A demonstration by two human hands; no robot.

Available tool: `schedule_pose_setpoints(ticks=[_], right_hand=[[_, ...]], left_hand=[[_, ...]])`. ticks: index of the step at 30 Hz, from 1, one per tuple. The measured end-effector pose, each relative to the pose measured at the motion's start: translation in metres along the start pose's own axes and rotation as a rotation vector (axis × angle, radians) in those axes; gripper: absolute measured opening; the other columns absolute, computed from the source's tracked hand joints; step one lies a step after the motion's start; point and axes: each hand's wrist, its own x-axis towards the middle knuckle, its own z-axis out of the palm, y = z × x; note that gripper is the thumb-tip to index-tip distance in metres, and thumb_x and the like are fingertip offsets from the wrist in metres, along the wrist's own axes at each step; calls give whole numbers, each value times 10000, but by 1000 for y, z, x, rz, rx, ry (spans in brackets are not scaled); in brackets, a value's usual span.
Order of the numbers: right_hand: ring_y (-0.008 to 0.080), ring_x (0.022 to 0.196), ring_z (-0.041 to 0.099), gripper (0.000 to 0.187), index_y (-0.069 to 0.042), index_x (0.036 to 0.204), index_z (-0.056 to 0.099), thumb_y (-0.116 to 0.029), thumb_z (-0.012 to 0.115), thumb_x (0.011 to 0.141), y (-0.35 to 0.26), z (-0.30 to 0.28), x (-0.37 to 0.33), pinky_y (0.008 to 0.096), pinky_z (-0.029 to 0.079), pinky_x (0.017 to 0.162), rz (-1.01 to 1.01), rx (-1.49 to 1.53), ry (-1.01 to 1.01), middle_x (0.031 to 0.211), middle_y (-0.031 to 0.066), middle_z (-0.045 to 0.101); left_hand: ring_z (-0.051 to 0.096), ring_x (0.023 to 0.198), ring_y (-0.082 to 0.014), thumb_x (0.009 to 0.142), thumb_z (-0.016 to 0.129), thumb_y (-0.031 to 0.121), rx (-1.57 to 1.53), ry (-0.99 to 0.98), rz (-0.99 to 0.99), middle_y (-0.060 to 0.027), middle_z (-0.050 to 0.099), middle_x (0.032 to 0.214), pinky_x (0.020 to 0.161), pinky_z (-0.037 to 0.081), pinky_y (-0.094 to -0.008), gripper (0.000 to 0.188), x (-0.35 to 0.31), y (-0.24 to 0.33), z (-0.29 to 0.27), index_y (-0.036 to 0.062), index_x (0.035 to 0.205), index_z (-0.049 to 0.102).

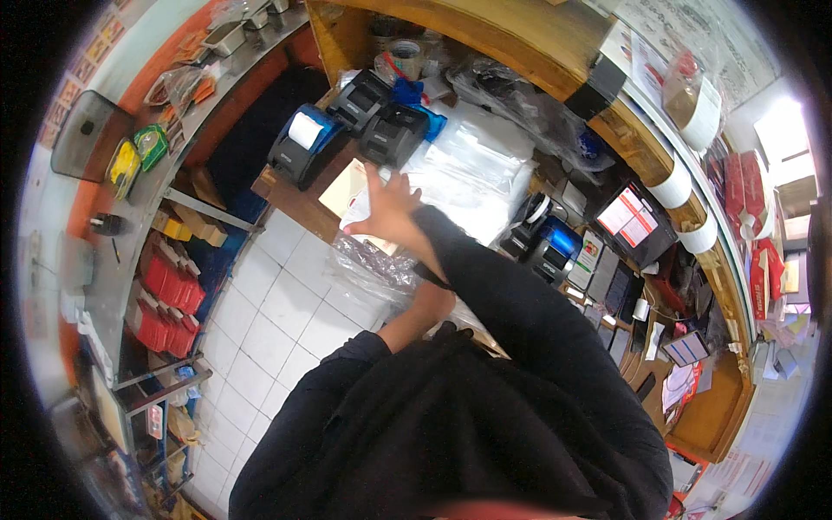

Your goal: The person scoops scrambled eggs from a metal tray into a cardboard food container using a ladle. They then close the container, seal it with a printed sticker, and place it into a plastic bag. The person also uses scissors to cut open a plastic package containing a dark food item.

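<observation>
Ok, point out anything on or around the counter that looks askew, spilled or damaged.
Crumpled clear plastic bunches past the edge of the counter, near the right hand; it looks untidy beside the flatter, shiny sheets. No spill or damage is evident.

top (pixel 451 416): black, loose, creased | right sleeve (pixel 520 303): long, black, tapering | left sleeve (pixel 316 394): long, black, cuff (pixel 368 347) bunched | right hand (pixel 390 210): bare | left hand (pixel 432 305): bare

Your left hand (pixel 433 303) has its fingers hidden beneath your black right sleeve (pixel 511 295), so its grip can't be made out. Your right hand (pixel 392 212) covers part of the flat cream sheet (pixel 341 191). Glare washes out the glossy clear plastic sheets (pixel 475 165), and the lower edge crops your black-clothed torso (pixel 451 433).
</observation>
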Motion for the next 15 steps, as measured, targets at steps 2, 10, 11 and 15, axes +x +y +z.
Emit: schedule_pose_setpoints(ticks=[2,10,11,15], right_hand=[[496,1268,274,1201,-182,1433,156,-518,823,492,0,29,21,674,263,948,14,-78,-64,1329,325,314],[407,1078,451,1094,-260,1431,207,-425,773,509,28,4,8,536,388,856,-110,-81,-55,1119,242,445],[404,1069,459,1073,-273,1425,225,-418,764,509,34,-16,-5,513,397,861,-143,-75,-85,1098,237,453],[420,1077,449,1063,-184,1429,209,-313,767,534,92,-50,-84,463,377,946,-334,388,2,1145,257,432]], left_hand=[[344,1262,-393,865,432,193,-157,86,7,-208,409,1350,1042,295,-443,474,-3,1,-2,2,1299,412],[381,1242,-330,820,544,284,-153,-202,-178,-179,461,1289,1062,258,-445,528,3,-48,38,50,1280,431],[392,1231,-339,816,536,276,-176,-191,-227,-186,465,1284,1057,269,-446,513,4,-49,35,43,1264,444],[478,1164,-313,780,601,238,-249,-17,7,-176,487,1264,1021,322,-432,489,10,-63,54,52,1220,499]])
